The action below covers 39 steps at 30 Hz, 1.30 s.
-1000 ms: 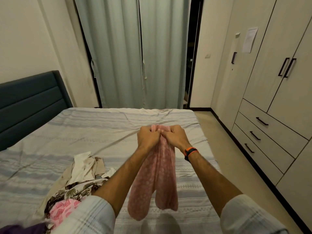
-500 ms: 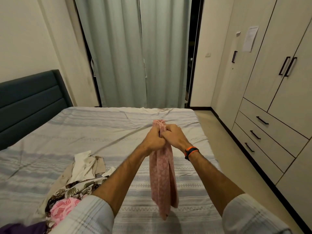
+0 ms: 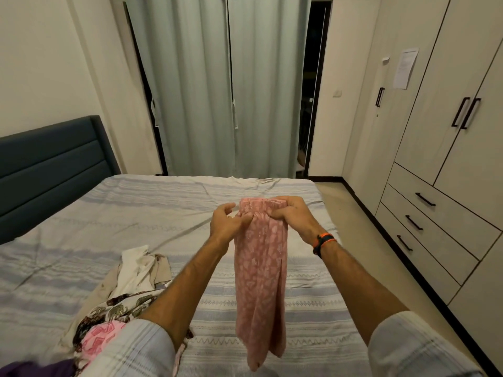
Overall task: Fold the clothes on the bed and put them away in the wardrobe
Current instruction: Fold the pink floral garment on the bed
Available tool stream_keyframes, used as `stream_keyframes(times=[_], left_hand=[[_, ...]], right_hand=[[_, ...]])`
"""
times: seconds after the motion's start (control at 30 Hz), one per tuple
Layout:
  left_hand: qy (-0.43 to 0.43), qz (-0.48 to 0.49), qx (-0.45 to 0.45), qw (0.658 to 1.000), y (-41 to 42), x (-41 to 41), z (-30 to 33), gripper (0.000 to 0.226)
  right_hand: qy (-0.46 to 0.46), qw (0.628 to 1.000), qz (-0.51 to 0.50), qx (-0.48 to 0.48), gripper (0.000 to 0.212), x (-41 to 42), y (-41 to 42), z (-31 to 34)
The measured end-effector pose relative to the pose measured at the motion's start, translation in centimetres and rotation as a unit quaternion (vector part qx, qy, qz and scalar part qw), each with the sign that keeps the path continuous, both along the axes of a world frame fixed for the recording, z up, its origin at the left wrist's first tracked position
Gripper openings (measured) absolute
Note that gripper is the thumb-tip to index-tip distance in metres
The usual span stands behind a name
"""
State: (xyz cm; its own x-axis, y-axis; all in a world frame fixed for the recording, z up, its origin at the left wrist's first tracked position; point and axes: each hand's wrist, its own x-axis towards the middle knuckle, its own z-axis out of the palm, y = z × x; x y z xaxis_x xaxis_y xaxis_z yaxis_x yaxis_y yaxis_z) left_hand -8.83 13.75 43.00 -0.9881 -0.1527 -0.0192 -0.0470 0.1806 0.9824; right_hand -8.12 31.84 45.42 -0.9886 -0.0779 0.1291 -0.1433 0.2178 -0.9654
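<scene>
A pink patterned garment [image 3: 261,281] hangs folded lengthwise above the bed [image 3: 109,213], its lower end near the bed's front edge. My right hand [image 3: 292,216] grips its top edge at the right. My left hand [image 3: 226,223] pinches the cloth a little below the top at the left, with the other fingers spread loosely. A heap of unfolded clothes [image 3: 119,303] lies on the bed at the lower left: white, beige, floral and pink pieces. The wardrobe [image 3: 441,148] stands along the right wall with its doors shut.
Three shut drawers [image 3: 424,224] sit under the wardrobe doors. A strip of floor [image 3: 351,210] runs between bed and wardrobe. Grey curtains [image 3: 226,91] hang behind the bed, a dark headboard [image 3: 51,164] is at the left, and a dark doorway [image 3: 313,91] is beside the curtains.
My hands have drawn apart at the top of the pink garment, spreading its upper edge. My left hand has loosened from a fist to a pinch. The garment hangs flatter.
</scene>
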Motion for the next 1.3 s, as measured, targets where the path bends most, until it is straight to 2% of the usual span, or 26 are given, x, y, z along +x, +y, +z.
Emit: stream_keyframes(times=[0.07, 0.13, 0.2, 0.3, 0.43, 0.57, 0.67, 0.77, 0.87, 1.0, 1.1, 1.2, 1.3], left_hand=[[-0.003, -0.084, 0.004, 0.996, -1.1, -0.1, 0.2, 0.085], [-0.006, -0.171, -0.009, 0.985, -1.8, 0.1, 0.8, 0.068], [-0.016, -0.209, -0.027, 0.977, -1.8, 0.1, 1.3, 0.055], [-0.017, -0.182, -0.069, 0.981, -1.7, -0.2, 1.5, 0.053], [-0.011, -0.145, -0.091, 0.985, -1.9, -0.8, 1.3, 0.053], [-0.006, -0.137, -0.117, 0.984, -1.3, -1.0, 1.1, 0.056], [0.002, -0.125, -0.145, 0.982, -1.0, -1.2, 0.9, 0.05], [0.021, -0.071, -0.217, 0.973, -0.7, -1.5, 0.4, 0.046], [0.044, -0.029, -0.268, 0.962, -0.5, -1.3, 0.4, 0.043], [0.017, -0.05, -0.242, 0.969, -0.7, -1.7, 0.2, 0.045], [-0.016, -0.087, -0.182, 0.979, -1.0, -1.8, 0.2, 0.039], [-0.034, -0.115, -0.13, 0.984, -1.0, -1.3, 0.1, 0.034], [-0.039, -0.126, -0.132, 0.982, -0.9, -0.8, -0.3, 0.031]], right_hand=[[-0.007, 0.999, 0.046, -0.025, 0.017, 0.2, 0.7, 0.8], [-0.017, 0.997, 0.075, -0.022, 0.017, 0.0, 1.3, 1.2], [-0.015, 0.996, 0.083, -0.003, 0.021, -0.2, 1.7, 1.2], [-0.014, 0.997, 0.067, 0.024, 0.018, -0.5, 2.5, 1.0], [-0.016, 0.993, 0.037, 0.108, 0.008, -0.5, 3.6, 0.4], [0.015, 0.987, -0.019, 0.161, 0.015, -0.8, 4.2, -0.8], [0.025, 0.981, -0.057, 0.184, 0.014, -0.6, 4.3, -1.2], [0.008, 0.974, -0.083, 0.208, 0.03, -0.5, 4.3, -1.7], [-0.016, 0.983, -0.087, 0.164, 0.037, -0.2, 4.1, -1.9], [-0.08, 0.996, -0.048, -0.004, 0.026, 0.1, 3.5, -2.0], [-0.088, 0.995, -0.051, -0.02, 0.025, 0.1, 3.5, -2.6], [-0.094, 0.994, -0.049, -0.022, 0.038, 0.2, 3.6, -3.1], [-0.1, 0.994, -0.039, -0.02, 0.029, 0.5, 3.8, -3.3]])
